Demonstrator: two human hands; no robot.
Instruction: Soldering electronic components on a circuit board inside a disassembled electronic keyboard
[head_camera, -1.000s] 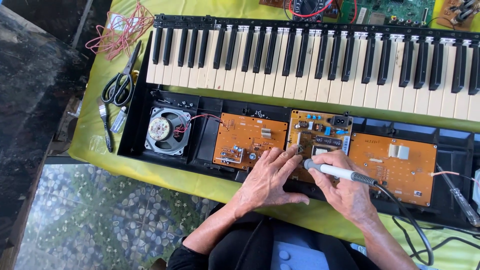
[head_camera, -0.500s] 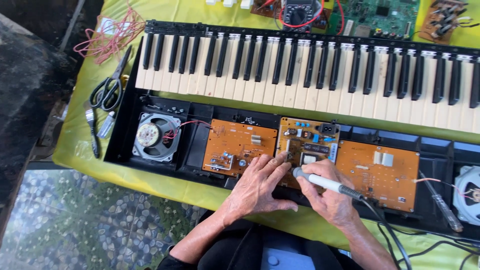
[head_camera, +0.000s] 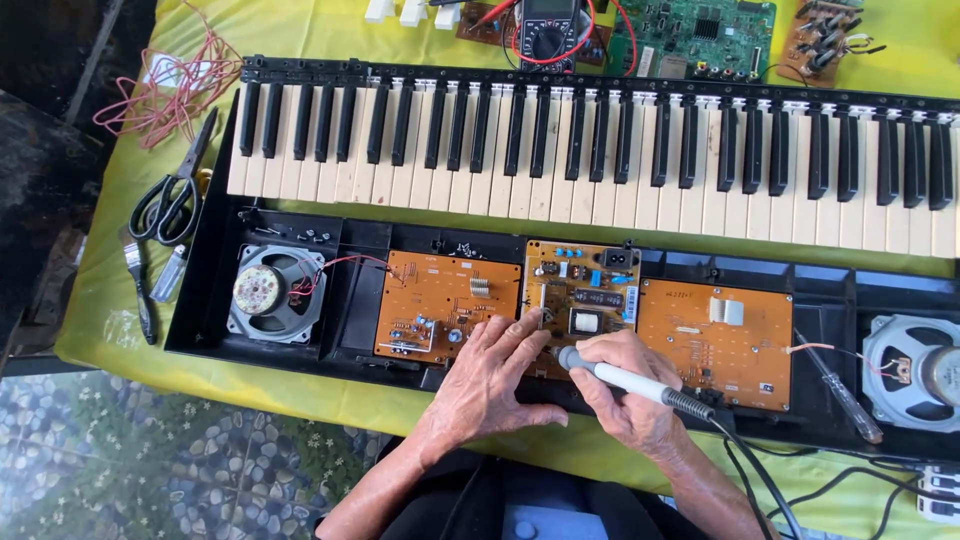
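An opened electronic keyboard (head_camera: 600, 150) lies on a yellow-green cloth, its black lower case holding three orange circuit boards. My right hand (head_camera: 625, 395) grips a white soldering iron (head_camera: 630, 382) with a black cord, its tip pointing left at the lower edge of the middle circuit board (head_camera: 585, 290). My left hand (head_camera: 490, 375) rests flat beside it, fingers spread over the gap between the left circuit board (head_camera: 440, 300) and the middle one, the fingertips touching the middle board. The right circuit board (head_camera: 715, 340) lies just beyond my right hand.
Round speakers sit at the case's left (head_camera: 270, 292) and right (head_camera: 915, 370) ends. Scissors (head_camera: 175, 195), a small brush (head_camera: 140, 290) and red wire (head_camera: 170, 85) lie to the left. A multimeter (head_camera: 545, 25) and a green board (head_camera: 700, 35) lie behind the keys. A screwdriver (head_camera: 840, 385) rests at right.
The view has shifted, so the keyboard sits further right and lower in frame. Both hands stay at the middle board with the soldering iron still in my right hand.
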